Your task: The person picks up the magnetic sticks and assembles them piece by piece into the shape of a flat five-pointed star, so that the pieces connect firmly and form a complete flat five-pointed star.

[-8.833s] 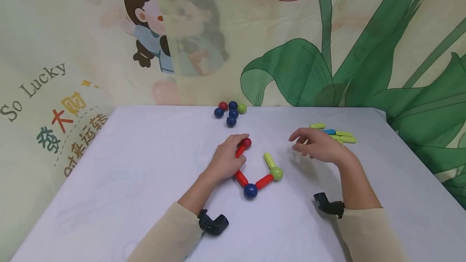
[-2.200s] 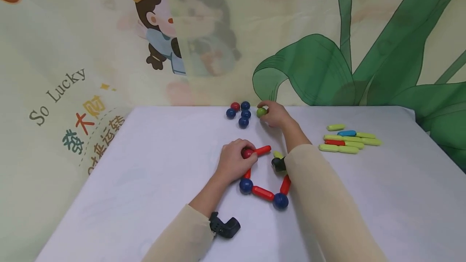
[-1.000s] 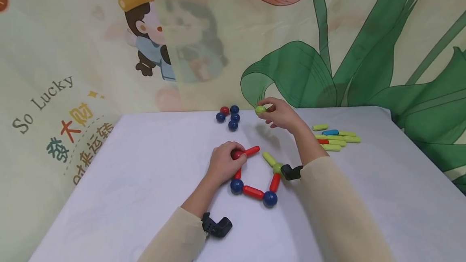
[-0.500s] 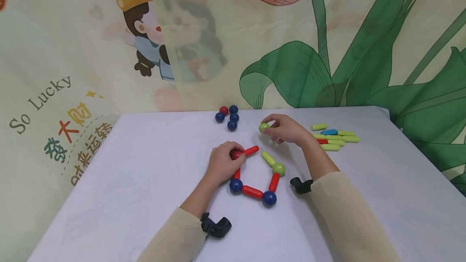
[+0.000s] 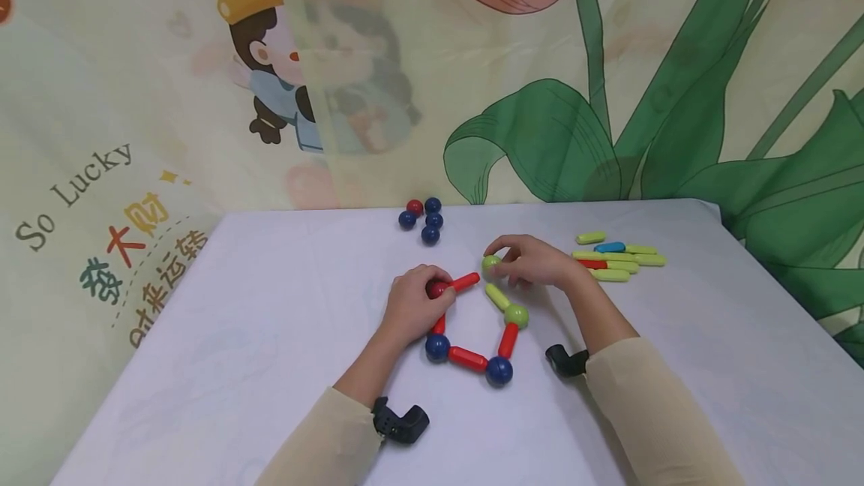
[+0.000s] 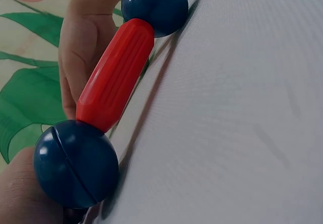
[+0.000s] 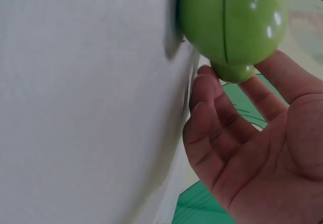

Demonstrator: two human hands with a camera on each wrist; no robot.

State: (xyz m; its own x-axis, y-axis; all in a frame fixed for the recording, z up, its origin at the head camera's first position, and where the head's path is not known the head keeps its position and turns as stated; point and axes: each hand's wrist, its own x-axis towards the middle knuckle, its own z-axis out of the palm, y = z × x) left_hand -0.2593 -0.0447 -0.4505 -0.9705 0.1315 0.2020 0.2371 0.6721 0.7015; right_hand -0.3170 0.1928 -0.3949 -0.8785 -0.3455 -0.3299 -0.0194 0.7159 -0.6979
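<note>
In the head view, my left hand (image 5: pixel 413 298) grips a red ball (image 5: pixel 437 289) at the upper left corner of a rod-and-ball chain. A red rod (image 5: pixel 465 282) points right from that ball. My right hand (image 5: pixel 533 261) pinches a loose green ball (image 5: pixel 490 266) between that rod's free end and the tip of a green rod (image 5: pixel 497 296). The green rod joins another green ball (image 5: pixel 516 316), which looms large in the right wrist view. Red rods link it to two blue balls (image 5: pixel 499 371) along the bottom. A blue ball (image 6: pixel 75 163) fills the left wrist view's lower left.
Several blue balls (image 5: pixel 430 235) and one red ball (image 5: pixel 415 208) lie near the white table's (image 5: pixel 304 261) back edge. To the right is a group of green, red and blue rods (image 5: pixel 610 266). A printed cloth (image 5: pixel 378 96) hangs behind the table.
My right hand has picked the green ball from the group at the back and brought it down towards the chain. My left hand keeps holding the red ball.
</note>
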